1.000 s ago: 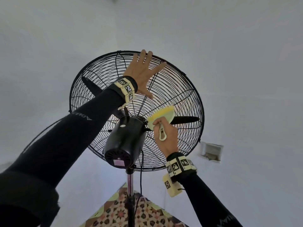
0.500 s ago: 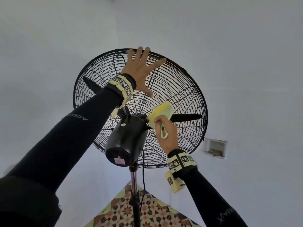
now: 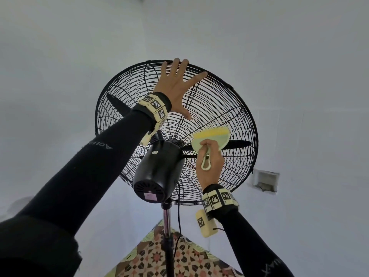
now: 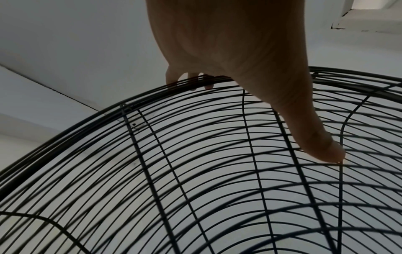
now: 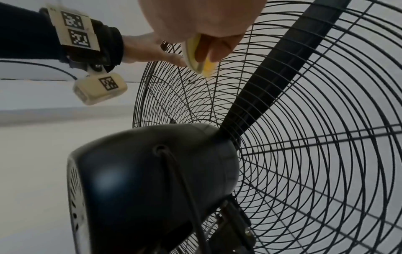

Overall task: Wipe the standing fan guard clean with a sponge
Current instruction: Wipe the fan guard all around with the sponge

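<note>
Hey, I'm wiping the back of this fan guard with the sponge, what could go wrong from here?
1. The left hand only presses flat on the guard near its top rim; a hard push might tip the fan on its thin pole.
2. The sponge, held in the right hand, sits over open wires with a blade just behind; fingers could slip through.

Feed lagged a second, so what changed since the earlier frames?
Little changed. The left hand slid slightly up the guard, fingertips now at its top rim. The right hand kept its grip on the sponge, pressed to the guard near the motor. Nothing was released.
</note>
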A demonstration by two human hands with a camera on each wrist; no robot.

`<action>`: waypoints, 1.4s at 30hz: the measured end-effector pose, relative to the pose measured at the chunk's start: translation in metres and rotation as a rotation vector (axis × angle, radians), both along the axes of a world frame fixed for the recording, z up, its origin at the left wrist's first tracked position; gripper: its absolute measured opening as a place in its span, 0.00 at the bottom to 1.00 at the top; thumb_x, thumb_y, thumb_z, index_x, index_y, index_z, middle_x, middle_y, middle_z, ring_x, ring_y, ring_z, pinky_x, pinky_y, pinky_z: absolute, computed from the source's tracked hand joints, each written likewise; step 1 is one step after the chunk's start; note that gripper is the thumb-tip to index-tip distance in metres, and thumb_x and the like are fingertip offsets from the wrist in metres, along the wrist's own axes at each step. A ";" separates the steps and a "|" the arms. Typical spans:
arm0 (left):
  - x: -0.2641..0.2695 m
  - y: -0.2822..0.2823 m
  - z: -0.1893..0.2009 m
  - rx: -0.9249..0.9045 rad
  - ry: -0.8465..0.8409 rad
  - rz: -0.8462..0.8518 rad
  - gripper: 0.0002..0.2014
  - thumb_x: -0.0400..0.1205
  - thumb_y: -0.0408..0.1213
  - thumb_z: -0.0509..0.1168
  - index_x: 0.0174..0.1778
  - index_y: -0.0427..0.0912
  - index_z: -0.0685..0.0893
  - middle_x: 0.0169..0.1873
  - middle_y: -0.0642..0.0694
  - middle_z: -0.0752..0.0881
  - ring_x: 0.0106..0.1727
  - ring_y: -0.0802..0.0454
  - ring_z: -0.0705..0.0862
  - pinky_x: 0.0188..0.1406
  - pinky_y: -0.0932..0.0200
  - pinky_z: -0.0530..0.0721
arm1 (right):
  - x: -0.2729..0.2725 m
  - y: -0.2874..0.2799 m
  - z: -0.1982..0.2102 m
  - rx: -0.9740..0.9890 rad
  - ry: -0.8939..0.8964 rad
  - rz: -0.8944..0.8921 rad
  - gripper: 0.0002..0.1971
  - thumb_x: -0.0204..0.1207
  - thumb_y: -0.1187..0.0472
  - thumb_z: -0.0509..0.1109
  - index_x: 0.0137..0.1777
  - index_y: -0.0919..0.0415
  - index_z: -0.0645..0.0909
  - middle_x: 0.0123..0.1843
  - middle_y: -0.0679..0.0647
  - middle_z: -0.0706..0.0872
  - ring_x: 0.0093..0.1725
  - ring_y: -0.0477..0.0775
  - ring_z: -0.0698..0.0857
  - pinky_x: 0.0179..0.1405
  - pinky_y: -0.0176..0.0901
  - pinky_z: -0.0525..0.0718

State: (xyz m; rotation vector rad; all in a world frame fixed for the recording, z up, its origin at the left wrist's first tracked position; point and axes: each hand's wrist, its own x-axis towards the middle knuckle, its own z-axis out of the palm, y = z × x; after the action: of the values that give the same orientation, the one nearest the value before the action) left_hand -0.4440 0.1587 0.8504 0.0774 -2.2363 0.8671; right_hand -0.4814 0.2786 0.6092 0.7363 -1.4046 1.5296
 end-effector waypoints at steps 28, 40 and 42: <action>0.018 -0.050 0.002 0.182 0.020 -0.057 0.74 0.56 0.74 0.80 0.88 0.65 0.37 0.90 0.37 0.43 0.90 0.35 0.41 0.83 0.19 0.46 | 0.001 -0.004 0.026 0.777 0.256 -0.164 0.09 0.74 0.66 0.77 0.50 0.62 0.81 0.36 0.58 0.80 0.34 0.56 0.74 0.23 0.41 0.70; 0.018 -0.048 0.000 0.187 0.033 -0.071 0.74 0.56 0.73 0.81 0.89 0.65 0.37 0.90 0.37 0.44 0.91 0.36 0.41 0.83 0.21 0.47 | 0.015 -0.017 0.036 0.868 0.216 -0.247 0.09 0.69 0.65 0.77 0.46 0.62 0.79 0.26 0.55 0.73 0.27 0.59 0.74 0.18 0.41 0.70; 0.018 -0.048 0.000 0.181 0.036 -0.067 0.74 0.56 0.73 0.81 0.88 0.65 0.37 0.90 0.37 0.44 0.91 0.36 0.41 0.83 0.21 0.48 | 0.014 -0.019 0.041 0.886 0.270 -0.210 0.07 0.74 0.64 0.73 0.50 0.61 0.79 0.32 0.57 0.81 0.34 0.59 0.77 0.19 0.43 0.75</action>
State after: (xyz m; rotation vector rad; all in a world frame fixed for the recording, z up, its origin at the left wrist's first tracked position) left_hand -0.4255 0.1104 0.8504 0.1012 -2.2654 0.6215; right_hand -0.4676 0.2597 0.6500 1.2102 -1.8652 0.5638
